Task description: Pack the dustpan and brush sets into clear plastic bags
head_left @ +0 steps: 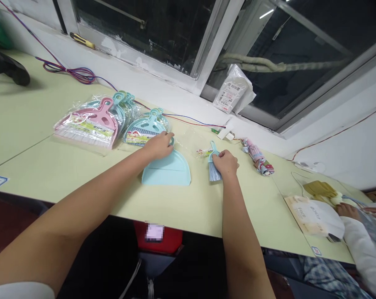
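A small light-blue dustpan [167, 170] lies flat on the pale green table [51, 166]. My left hand [159, 144] is closed around its handle at the far end. To the right, my right hand [227, 162] is closed on a small light-blue brush [213, 168] whose bristles point toward me. A paper label [203, 153] lies just left of the brush handle. Clear plastic wrapping [188, 139] lies on the table between the two hands.
Packaged pink and blue dustpan sets [91, 122] are stacked at the left, more blue ones [138, 131] beside them. Wires [79, 74] run along the sill. A folded patterned cloth [258, 157] lies right. Another person's sleeve [359, 245] and boxes [312, 214] are at far right.
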{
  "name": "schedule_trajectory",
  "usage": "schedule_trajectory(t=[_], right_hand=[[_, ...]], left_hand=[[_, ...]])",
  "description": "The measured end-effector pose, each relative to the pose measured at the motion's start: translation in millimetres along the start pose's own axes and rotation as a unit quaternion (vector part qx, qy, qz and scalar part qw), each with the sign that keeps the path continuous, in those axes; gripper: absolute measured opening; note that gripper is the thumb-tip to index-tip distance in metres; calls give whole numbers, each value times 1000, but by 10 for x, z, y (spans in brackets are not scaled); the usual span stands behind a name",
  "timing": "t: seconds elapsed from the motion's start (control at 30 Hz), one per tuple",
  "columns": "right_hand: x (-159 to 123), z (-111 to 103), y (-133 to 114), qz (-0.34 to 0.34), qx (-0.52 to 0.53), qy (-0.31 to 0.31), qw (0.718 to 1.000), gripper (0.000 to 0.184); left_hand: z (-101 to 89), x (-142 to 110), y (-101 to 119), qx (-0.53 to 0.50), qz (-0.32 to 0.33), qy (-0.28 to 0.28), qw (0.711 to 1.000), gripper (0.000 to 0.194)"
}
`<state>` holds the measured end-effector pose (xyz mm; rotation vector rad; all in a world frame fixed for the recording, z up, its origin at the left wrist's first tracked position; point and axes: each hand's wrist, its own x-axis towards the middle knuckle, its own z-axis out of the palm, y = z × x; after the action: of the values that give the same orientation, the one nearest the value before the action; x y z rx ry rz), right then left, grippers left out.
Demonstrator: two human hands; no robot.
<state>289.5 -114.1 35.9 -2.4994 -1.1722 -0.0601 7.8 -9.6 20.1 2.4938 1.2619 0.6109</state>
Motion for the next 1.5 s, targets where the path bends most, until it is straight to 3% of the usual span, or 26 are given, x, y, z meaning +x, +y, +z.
schedule_trajectory(t=[0.33,0.73,0.97,1.17,1.33,1.5], right_hand=[[24,55,72,-7,-54,-54,997,23],[70,58,145,16,-96,-94,991,34],[77,78,156,16,-103,-106,989,33],[66,38,145,5,-76,-53,996,25],[19,31,81,-12,-40,-10,999,19],[-19,62,36,-31,-21,-2,999,15]], left_hand=[[132,-43,83,11,47,-6,999,51],[162,8,82,-72,0,87,994,42],[129,2,78,-51,-9,84,995,31],[103,1,66,-21,-12,81,996,12],[168,23,34,-19,-8,57,998,18],[152,31,60,-45,-25,85,995,16]])
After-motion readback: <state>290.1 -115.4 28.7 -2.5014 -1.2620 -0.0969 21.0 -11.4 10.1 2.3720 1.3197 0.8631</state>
